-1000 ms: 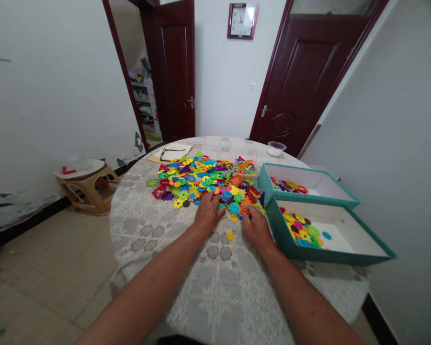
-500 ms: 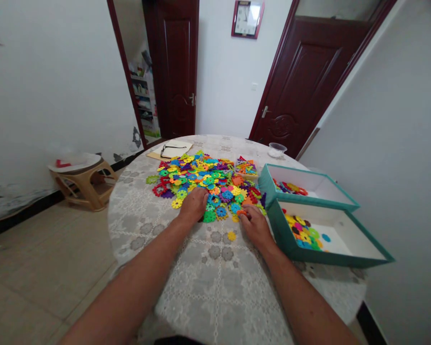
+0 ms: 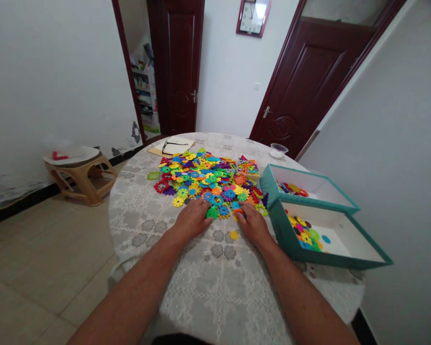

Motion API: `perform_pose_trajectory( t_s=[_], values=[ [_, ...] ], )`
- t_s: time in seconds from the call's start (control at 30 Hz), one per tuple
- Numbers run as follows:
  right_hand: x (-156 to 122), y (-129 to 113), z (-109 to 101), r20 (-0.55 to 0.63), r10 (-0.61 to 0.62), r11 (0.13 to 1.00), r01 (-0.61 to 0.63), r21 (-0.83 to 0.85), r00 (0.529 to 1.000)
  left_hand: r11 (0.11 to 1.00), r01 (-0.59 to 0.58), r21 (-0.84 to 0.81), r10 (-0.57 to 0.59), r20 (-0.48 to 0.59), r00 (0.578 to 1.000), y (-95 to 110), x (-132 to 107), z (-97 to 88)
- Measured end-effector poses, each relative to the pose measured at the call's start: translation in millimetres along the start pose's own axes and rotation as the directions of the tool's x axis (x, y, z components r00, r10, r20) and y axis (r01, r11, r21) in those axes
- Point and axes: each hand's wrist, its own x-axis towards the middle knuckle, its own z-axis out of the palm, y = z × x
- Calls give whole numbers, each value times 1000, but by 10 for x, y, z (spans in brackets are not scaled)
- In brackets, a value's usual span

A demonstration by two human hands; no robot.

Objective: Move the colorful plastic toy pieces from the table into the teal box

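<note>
Toothed discs [image 3: 211,178]: seemed light, stiff; best gripped by rims.
Your right hand [image 3: 253,224] pinched an orange disc [image 3: 239,211]; your left hand [image 3: 193,218] touched a green disc [image 3: 212,212], grip unclear.

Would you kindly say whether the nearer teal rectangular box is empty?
Partly filled: colourful flat pieces lie in the box, white bottom showing.

I'm seeing tablecloth [image 3: 215,297] lying open toward six o'clock. Gear-shaped pieces [image 3: 210,178] are blocking twelve, and teal boxes [image 3: 283,230] are walling off three.
</note>
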Motion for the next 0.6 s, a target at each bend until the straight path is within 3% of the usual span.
perform_pose_trajectory(
  t_s=[0.2,0.43,0.6],
  values=[
    [-4,-6,7,40,16,998,-14,-64,999,993,-99,-72,98,-12,995,-35,17,142],
    [-24,-24,-36,20,-18,999,19,-27,1000,964,-175,-201,171,-40,985,-16,15,96],
    [-64,-86,-148,-45,-87,996,88,18,995,935,-161,-316,154,-45,987,24,13,69]
  ],
)
